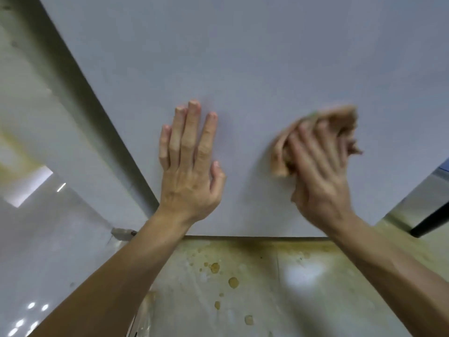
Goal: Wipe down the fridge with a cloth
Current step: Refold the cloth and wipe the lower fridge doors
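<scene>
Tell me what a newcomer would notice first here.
Two bare hands are on the pale grey fridge: the left hand lies flat at centre with straight fingers, and the right hand, blurred, presses a bunched tan cloth against it just to the right. Below the fridge's lower edge, yellow-brown spots mark the surface underneath.

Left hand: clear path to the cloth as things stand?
Probably yes: left hand lies flat on the fridge door, bare door between it and the cloth, though the right hand covers much of it.
</scene>
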The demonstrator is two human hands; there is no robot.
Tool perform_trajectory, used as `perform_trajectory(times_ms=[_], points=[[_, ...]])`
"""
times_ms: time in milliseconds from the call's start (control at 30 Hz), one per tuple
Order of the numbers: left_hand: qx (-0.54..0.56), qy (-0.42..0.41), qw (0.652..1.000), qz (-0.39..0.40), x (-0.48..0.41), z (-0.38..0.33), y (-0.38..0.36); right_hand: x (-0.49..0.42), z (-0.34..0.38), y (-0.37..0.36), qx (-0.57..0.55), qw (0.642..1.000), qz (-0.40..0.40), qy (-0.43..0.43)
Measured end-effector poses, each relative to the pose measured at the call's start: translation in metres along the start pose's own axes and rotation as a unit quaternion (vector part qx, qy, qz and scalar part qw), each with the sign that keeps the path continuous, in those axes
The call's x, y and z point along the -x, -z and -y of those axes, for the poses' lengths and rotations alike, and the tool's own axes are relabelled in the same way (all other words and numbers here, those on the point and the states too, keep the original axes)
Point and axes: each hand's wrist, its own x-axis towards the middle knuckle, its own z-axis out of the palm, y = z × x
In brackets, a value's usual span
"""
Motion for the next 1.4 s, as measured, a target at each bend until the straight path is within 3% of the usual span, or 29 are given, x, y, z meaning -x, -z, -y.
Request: perform_trajectory(times_ms=[100,200,333,433,567,733,833,900,967,1100,1233,1300,1400], points=[[0.0,-0.002,1.0,0.004,0.002,-0.01,-0.007,-0.026,0.002,0.003,-0.014,0.994,-0.071,-0.083],[-0.006,-0.004,1.0,0.005,0.004,-0.006,-0.01,0.003,0.012,-0.018,0.011,0.997,-0.056,-0.046],[-0.015,-0.011,1.0,0.008,0.005,-0.002,-0.011,0.1,-0.007,-0.031,0.038,0.982,0.142,0.119],[-0.01,0.0,1.0,0.01,0.003,-0.007,-0.011,0.161,-0.022,-0.021,-0.009,0.936,0.321,0.14],[0.007,0.007,1.0,0.023,0.014,-0.019,-0.015,0.196,-0.018,-0.005,-0.072,0.909,0.405,0.067],[0.081,-0.009,0.995,0.065,0.052,-0.043,-0.024,0.174,0.004,0.013,-0.214,0.909,0.354,-0.057],[0.143,0.024,0.983,0.11,0.077,-0.067,-0.018,0.151,0.032,0.024,-0.25,0.893,0.323,-0.188],[0.191,0.091,0.962,0.175,0.093,-0.082,-0.01,0.136,0.057,0.035,-0.28,0.845,0.311,-0.332],[0.232,0.189,0.915,0.271,0.107,-0.097,0.004,0.113,0.081,0.046,-0.321,0.756,0.29,-0.491],[0.302,0.422,0.727,0.45,0.103,-0.126,0.052,0.06,0.119,0.071,-0.328,0.581,0.228,-0.709],[0.371,0.549,0.553,0.505,0.07,-0.154,0.113,0.024,0.154,0.109,-0.242,0.508,0.277,-0.779],[0.37,0.614,0.498,0.488,0.048,-0.168,0.145,0.003,0.168,0.133,-0.218,0.462,0.313,-0.801],[0.361,0.691,0.428,0.458,0.014,-0.184,0.189,-0.029,0.184,0.175,-0.214,0.422,0.369,-0.8]])
